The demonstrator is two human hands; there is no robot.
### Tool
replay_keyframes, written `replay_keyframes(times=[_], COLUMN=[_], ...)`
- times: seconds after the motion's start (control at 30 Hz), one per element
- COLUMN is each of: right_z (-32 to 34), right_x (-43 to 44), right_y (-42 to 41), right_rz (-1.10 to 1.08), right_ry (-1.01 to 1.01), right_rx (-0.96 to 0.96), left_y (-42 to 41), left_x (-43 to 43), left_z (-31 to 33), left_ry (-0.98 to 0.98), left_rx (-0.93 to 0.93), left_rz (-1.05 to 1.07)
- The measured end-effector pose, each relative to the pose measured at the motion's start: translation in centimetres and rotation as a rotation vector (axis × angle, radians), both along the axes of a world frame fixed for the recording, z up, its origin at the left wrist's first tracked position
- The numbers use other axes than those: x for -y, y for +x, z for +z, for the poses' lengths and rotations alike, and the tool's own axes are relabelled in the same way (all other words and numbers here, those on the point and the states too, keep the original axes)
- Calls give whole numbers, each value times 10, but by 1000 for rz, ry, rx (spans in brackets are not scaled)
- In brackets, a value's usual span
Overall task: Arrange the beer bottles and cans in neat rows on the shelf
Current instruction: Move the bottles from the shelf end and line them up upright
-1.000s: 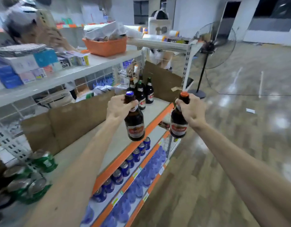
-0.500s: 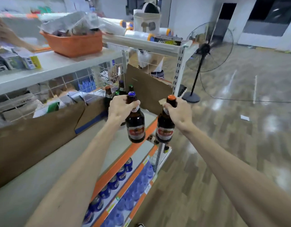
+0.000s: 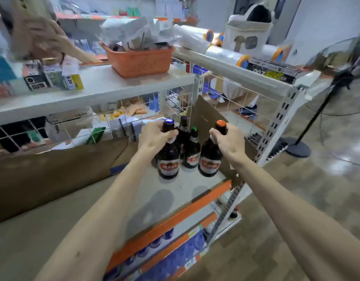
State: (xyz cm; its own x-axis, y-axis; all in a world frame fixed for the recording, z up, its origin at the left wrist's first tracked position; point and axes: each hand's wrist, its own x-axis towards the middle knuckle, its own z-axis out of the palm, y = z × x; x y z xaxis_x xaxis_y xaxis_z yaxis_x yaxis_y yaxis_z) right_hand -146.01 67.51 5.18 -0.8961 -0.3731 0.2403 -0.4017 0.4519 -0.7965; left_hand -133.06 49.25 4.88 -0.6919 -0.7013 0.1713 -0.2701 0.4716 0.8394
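My left hand [image 3: 154,136] grips the neck of a brown beer bottle with a blue cap [image 3: 168,159]. My right hand [image 3: 227,141] grips the neck of a brown beer bottle with an orange cap [image 3: 210,159]. Both bottles hang upright just above the grey shelf [image 3: 175,191], near its far right end. Right behind them stand other beer bottles: a green-capped one [image 3: 192,151] between the two held bottles and a dark one [image 3: 183,130] further back. Blue cans [image 3: 154,243] line the lower shelf under the orange edge.
Brown cardboard [image 3: 53,169] lines the back and right end of the shelf. Above are a white shelf with an orange basket [image 3: 138,59] and small boxes. Another person's hand [image 3: 47,41] reaches over at top left. A standing fan [image 3: 321,110] is on the floor at right.
Both hands have carried their bottles forward and down to just above the shelf, right in front of the standing bottles. The view has moved closer to the shelf's far end.
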Motion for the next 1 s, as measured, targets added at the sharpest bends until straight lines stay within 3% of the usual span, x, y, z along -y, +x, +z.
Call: replay_keyframes(times=[0.47,1.0], right_z=[-32,-70], right_x=[11,21], right_y=[-80,-102], right_rz=[297,419], right_ry=[100,135], right_rx=[6,84], left_y=[-23,-49], left_x=[-56,-64], left_z=[-16,-70], left_ry=[33,148], left_rx=[43,54], left_rz=[337,346])
